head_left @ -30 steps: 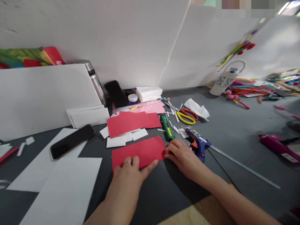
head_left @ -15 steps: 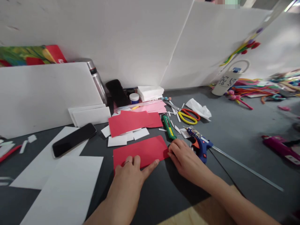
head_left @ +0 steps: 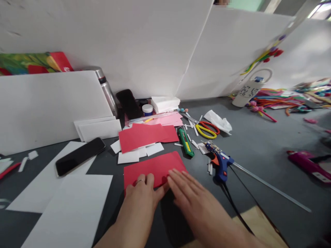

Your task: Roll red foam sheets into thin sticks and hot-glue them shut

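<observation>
The left hand [head_left: 141, 198] rests with bent, slightly spread fingers on the near edge of the red paper [head_left: 155, 164], which lies on the dark table [head_left: 261, 137]; the right hand [head_left: 192, 198], gripping nothing, has straight fingers set close together over its near right part. Steady left-hand weight and an even right-hand press should best prevent slipping. Beyond lie the glue gun [head_left: 221, 166], green cutter [head_left: 185, 142] and scissors [head_left: 207, 131].

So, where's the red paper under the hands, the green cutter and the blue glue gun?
Red paper [head_left: 156, 167]: head view, bare upper middle.
Green cutter [head_left: 185, 141]: head view, middle of body.
Blue glue gun [head_left: 222, 164]: head view, upper handle.
</observation>
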Motion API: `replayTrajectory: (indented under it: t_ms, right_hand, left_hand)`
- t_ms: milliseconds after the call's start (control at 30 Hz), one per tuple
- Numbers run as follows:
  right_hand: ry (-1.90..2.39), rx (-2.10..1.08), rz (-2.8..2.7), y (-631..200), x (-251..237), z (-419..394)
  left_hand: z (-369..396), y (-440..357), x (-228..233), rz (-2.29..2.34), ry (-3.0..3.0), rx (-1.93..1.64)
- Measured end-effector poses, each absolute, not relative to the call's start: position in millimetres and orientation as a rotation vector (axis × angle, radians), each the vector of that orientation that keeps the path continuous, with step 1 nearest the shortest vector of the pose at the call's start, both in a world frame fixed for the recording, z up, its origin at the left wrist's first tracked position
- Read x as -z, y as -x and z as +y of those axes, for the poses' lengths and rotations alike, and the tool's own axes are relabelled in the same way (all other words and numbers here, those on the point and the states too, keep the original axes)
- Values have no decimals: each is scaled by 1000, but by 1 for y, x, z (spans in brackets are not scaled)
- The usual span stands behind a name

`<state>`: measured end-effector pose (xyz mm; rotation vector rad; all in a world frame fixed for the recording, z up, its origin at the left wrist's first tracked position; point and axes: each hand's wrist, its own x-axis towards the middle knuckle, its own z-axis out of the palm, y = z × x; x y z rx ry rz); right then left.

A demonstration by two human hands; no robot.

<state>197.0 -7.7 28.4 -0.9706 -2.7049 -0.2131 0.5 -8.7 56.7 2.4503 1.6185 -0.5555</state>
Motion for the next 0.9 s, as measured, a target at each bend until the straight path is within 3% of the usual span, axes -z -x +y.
replayTrajectory:
  t_ms: [267,900]
  right_hand:
    - [1039,238,-2677,-188,-3,-23]
    - [1100,80,-2748,-202,-11,-20]
  left_hand:
    - [-8,-3,-62,1617,-2416,510]
    - [-9,-4,-65,1638,-2418,579]
